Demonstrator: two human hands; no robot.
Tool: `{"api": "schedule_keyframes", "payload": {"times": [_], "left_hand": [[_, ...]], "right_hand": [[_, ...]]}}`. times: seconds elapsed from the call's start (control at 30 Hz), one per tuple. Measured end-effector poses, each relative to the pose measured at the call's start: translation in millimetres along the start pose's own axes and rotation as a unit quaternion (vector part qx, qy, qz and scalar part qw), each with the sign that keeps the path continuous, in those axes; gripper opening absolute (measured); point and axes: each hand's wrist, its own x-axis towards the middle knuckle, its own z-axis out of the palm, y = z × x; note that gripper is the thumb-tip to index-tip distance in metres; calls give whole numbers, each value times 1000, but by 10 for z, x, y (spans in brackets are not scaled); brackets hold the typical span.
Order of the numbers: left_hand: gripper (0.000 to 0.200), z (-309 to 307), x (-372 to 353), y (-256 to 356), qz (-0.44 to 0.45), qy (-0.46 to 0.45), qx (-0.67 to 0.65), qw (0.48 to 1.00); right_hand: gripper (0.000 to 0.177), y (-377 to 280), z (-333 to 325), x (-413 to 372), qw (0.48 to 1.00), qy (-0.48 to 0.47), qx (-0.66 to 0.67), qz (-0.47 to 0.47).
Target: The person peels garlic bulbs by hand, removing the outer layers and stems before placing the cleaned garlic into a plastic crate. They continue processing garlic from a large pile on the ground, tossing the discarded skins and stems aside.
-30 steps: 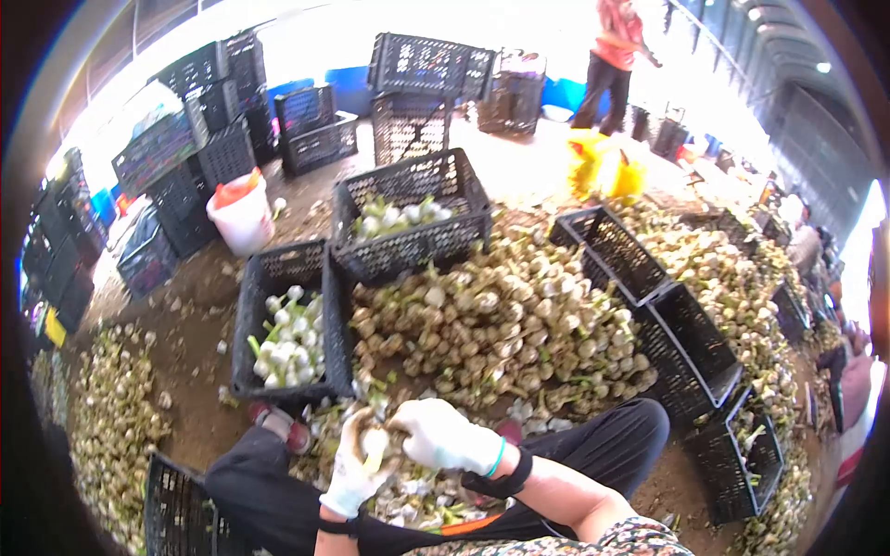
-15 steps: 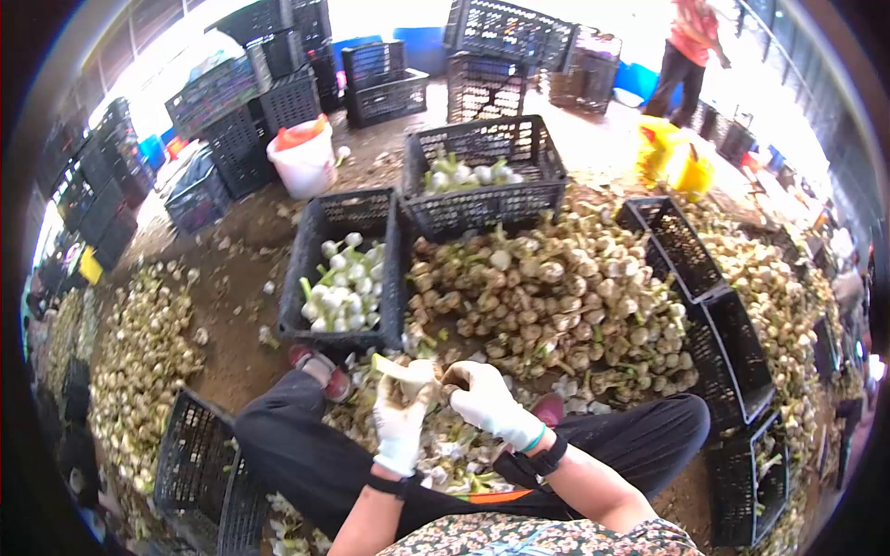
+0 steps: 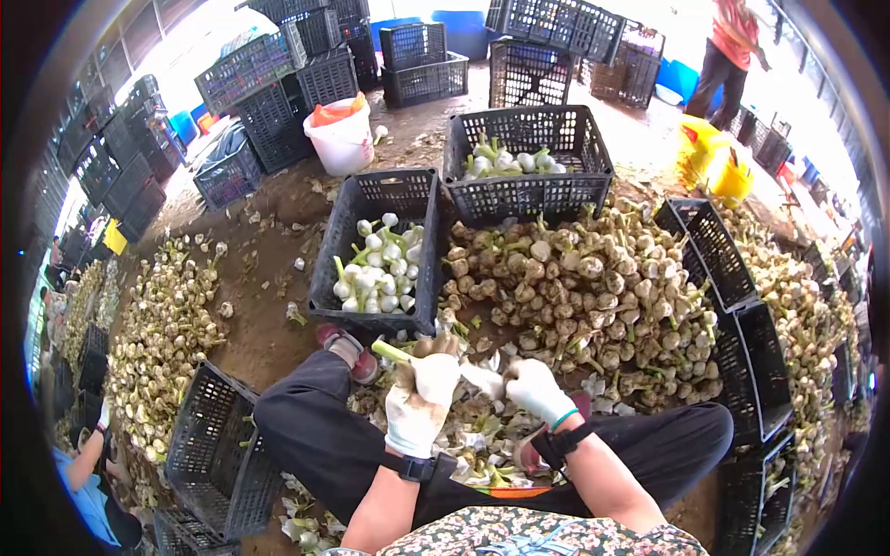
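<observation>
In my gloved left hand (image 3: 413, 412) is a white garlic bulb (image 3: 436, 375), its green stem (image 3: 391, 351) pointing up and to the left. A strip of pale garlic skin (image 3: 482, 378) stretches from beside the bulb to my right hand (image 3: 540, 391), whose fingers are closed on it. Both gloves are white with dirty fingers. Beyond my left hand stands a black crate (image 3: 371, 322) holding clean white bulbs (image 3: 382, 273). A heap of brownish, unpeeled garlic (image 3: 584, 287) lies ahead to the right.
Another black crate (image 3: 528, 196) with some white bulbs sits farther back. Crates (image 3: 732, 357) line the right side, and another crate (image 3: 209, 445) lies to the left. A white bucket (image 3: 338, 144) stands behind. One person (image 3: 732, 51) is at the back right, another person's blue sleeve (image 3: 83, 496) at lower left.
My right hand has moved away from the left, drawing out the skin strip. The bulb now shows whiter and larger in my left hand. The view has shifted, bringing the lower-left person into sight.
</observation>
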Motion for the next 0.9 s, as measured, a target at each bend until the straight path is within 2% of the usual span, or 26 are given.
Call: {"api": "schedule_keyframes", "payload": {"times": [0.07, 0.1, 0.13, 0.17, 0.2, 0.23, 0.27, 0.3, 0.33, 0.4, 0.43, 0.47, 0.53, 0.57, 0.6, 0.67, 0.7, 0.73, 0.77, 0.83, 0.87, 0.9], "left_hand": [[38, -7, 35, 31, 4, -15, 9, 1000], [38, -4, 62, 56, 11, -4, 4, 1000], [39, -2, 90, 74, 19, 8, -1, 1000], [38, 4, 102, 87, 9, 56, -37, 998], [38, -34, 134, 79, 8, 56, -37, 998], [37, -112, 143, 60, 14, 91, -20, 996], [37, -207, 145, 39, 20, 125, -2, 992], [39, -354, 137, 13, 21, 146, 1, 989], [42, -447, 133, -62, 77, 127, 354, 923], [43, -507, 167, -99, 33, 120, 188, 974], [39, -413, 169, -109, 40, 148, 279, 948], [39, -581, 210, -124, 48, 186, 382, 904], [44, -415, 207, -170, 36, 140, 536, 832], [54, -562, 190, -192, 30, 100, 554, 826], [54, -586, 197, -206, 26, 99, 553, 827], [59, -632, 273, -227, 59, 157, 459, 873], [62, -679, 322, -242, 75, 186, 408, 890], [60, -813, 339, -208, 108, 205, 399, 887], [59, -782, 368, -182, 94, 249, 362, 893], [56, -715, 402, -166, 80, 307, 329, 890], [56, -733, 441, -167, 84, 305, 327, 890], [56, -768, 456, -179, 65, 300, 365, 879]], "right_hand": [[29, 145, 147, -70, 989, -145, -18, 12], [34, 91, 165, -82, 978, -166, -122, 19], [34, 39, 177, -78, 978, -168, -121, 19], [38, -23, 201, -81, 991, -114, 60, 33], [42, -163, 150, -85, 969, -54, 238, 46], [48, -304, 67, -69, 910, -93, 401, 40], [56, -463, -38, -54, 823, -128, 552, 31], [59, -646, -161, -62, 803, -171, 571, 7], [56, -723, -174, -46, 809, -185, 558, -7], [56, -695, 10, 12, 779, -196, 595, 28], [63, -687, 148, 60, 676, -215, 704, 50], [65, -621, 231, 48, 604, -208, 766, 70], [59, -546, 353, 74, 528, -161, 831, 65], [51, -448, 483, 143, 467, -138, 871, 63], [51, -390, 480, 238, 467, -134, 871, 65], [47, -241, 435, 452, 394, -128, 903, 119], [42, -252, 256, 652, 407, -95, 904, 88], [51, -348, -169, 922, 246, -75, 944, 207], [51, -300, -405, 1094, 265, -90, 959, 52], [57, -279, -798, 1512, 453, 14, 891, -13], [55, 26, -785, 1819, 617, 38, 786, -8], [59, 74, -815, 2003, 817, 107, 554, 121]]}}
